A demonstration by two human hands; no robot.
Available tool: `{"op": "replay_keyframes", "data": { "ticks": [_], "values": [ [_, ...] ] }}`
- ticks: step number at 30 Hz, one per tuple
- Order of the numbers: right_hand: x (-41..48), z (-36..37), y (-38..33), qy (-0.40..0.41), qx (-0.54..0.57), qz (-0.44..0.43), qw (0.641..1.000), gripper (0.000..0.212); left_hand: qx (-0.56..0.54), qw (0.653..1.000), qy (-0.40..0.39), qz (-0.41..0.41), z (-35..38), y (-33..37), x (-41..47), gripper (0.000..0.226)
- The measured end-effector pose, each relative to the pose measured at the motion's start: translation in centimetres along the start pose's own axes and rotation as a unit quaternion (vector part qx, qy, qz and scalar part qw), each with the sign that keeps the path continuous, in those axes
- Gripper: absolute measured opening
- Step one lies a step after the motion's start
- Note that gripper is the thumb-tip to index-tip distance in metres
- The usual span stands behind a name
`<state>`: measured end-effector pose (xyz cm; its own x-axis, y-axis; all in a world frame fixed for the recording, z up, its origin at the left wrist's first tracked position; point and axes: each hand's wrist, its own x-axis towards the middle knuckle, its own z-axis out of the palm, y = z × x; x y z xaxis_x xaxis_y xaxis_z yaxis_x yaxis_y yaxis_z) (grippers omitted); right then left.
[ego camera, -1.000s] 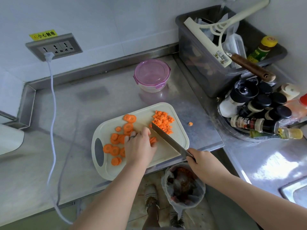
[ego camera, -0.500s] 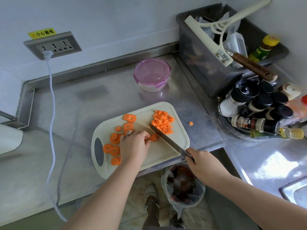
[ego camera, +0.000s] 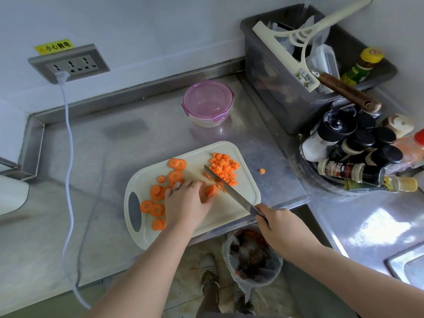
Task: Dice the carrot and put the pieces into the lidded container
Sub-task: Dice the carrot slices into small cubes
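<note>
Gripping w/ curled fingers, L hand (ego camera: pixel 185 203) presses a short stack of carrot slices (ego camera: pixel 211 191) down on the cutting board (ego camera: pixel 229 212). R hand (ego camera: pixel 280 226) is wrapped tight round the handle of the knife (ego camera: pixel 229 191); the handle itself is hidden in the fist.

Key relation: the blade runs diagonally, handle at the near-right board corner, tip toward the far-left, and the stack sits touching or just beside its left face, btw blade & L knuckles. So the cut line falls on the side of the stack away from the fingers. The finished diced pile (ego camera: pixel 223 168) lies on the blade's other side, at the far-right of the board.

Loose slices (ego camera: pixel 158 193) wait left of L hand, partly under it, so L hand is the nearer one to feed them in. One stray cube (ego camera: pixel 262 171) sits off the board on the counter (ego camera: pixel 137 143).

Lidded container (ego camera: pixel 207 103) stands beyond the board's far edge, well apart, lid on. Dicing looks approx a third done; nothing can go in the container until the lid comes off.
</note>
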<state>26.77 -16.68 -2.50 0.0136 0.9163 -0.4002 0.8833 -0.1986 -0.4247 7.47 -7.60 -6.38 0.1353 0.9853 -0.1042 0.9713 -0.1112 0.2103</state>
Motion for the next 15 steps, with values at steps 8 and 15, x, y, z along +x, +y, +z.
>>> {"op": "replay_keyframes", "data": {
  "ticks": [8, 15],
  "values": [
    [-0.3, 1.0, -0.7, -0.03, -0.026, -0.005, 0.999, 0.031, 0.042, 0.999, -0.012, -0.006, 0.2, 0.5, 0.4, 0.033],
    [-0.1, 1.4, -1.1, -0.032, -0.053, -0.011, 0.998, 0.03, 0.035, 0.999, -0.013, -0.014, 0.1, 0.5, 0.6, 0.026]
  ]
}}
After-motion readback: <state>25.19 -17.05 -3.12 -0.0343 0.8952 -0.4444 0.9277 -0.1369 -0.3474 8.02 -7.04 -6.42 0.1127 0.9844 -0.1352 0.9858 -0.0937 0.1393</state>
